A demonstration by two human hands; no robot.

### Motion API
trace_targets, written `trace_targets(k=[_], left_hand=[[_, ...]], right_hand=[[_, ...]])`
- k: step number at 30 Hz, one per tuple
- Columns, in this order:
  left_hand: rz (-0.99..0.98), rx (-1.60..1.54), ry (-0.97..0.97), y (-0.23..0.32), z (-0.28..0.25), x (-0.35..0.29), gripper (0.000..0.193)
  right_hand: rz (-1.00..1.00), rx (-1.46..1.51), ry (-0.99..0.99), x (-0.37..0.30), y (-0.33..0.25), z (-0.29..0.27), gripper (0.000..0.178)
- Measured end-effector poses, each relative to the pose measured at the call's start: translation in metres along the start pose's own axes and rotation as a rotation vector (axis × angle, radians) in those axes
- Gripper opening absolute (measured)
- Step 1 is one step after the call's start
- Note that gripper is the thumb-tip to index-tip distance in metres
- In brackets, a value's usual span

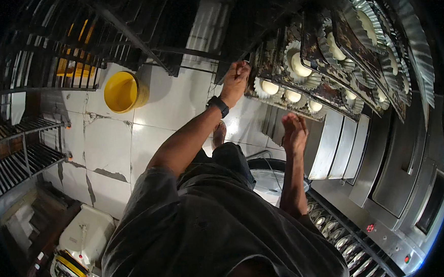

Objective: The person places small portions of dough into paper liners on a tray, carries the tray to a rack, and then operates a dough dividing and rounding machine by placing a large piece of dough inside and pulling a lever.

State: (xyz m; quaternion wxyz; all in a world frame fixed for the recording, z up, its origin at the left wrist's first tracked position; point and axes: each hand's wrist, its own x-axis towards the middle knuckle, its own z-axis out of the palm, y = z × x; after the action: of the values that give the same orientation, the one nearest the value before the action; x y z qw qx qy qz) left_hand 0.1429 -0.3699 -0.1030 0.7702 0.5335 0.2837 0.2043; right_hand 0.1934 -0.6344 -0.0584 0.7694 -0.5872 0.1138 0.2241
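My left hand (235, 83), with a dark watch (219, 106) on its wrist, has its fingers curled around the left end of a dark, worn baking tray (256, 94). The exact grip is partly hidden by the hand itself. On the trays sit silvery fluted moulds, each with a pale round dough ball (269, 87) in it. My right hand (294, 132) is raised just below the front edge of the lowest tray, its fingers loosely extended. It appears to be slightly apart from that edge, with nothing visible in it.
More loaded trays (346, 49) stand stacked in the rack at upper right. Steel oven fronts (396, 163) line the right side. A fan (267, 179) stands close by my right forearm. A yellow bucket (122, 92) is on the tiled floor; dark racks (21, 145) stand at left.
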Motion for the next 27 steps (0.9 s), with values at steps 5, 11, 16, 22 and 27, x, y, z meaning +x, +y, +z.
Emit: trace_targets(k=[5, 11, 16, 22, 27], left_hand=[[-0.165, -0.230, -0.036, -0.010, -0.068, -0.038, 0.028], [-0.189, 0.331, 0.214, -0.098, -0.202, -0.172, 0.031], [-0.292, 0.703, 0.335, -0.113, -0.246, -0.314, 0.013], [-0.388, 0.819, 0.397, -0.100, -0.239, -0.385, 0.019], [-0.510, 0.731, 0.426, -0.106, -0.205, -0.414, 0.025]], right_hand=[[-0.162, 0.057, -0.120, 0.081, -0.008, 0.011, 0.019], [-0.207, 0.002, -0.207, 0.159, -0.006, 0.062, 0.025], [-0.149, -0.056, -0.260, 0.193, 0.011, 0.078, 0.030], [-0.100, -0.099, -0.273, 0.226, 0.011, 0.062, 0.037], [-0.054, -0.118, -0.355, 0.231, 0.021, 0.066, 0.043]])
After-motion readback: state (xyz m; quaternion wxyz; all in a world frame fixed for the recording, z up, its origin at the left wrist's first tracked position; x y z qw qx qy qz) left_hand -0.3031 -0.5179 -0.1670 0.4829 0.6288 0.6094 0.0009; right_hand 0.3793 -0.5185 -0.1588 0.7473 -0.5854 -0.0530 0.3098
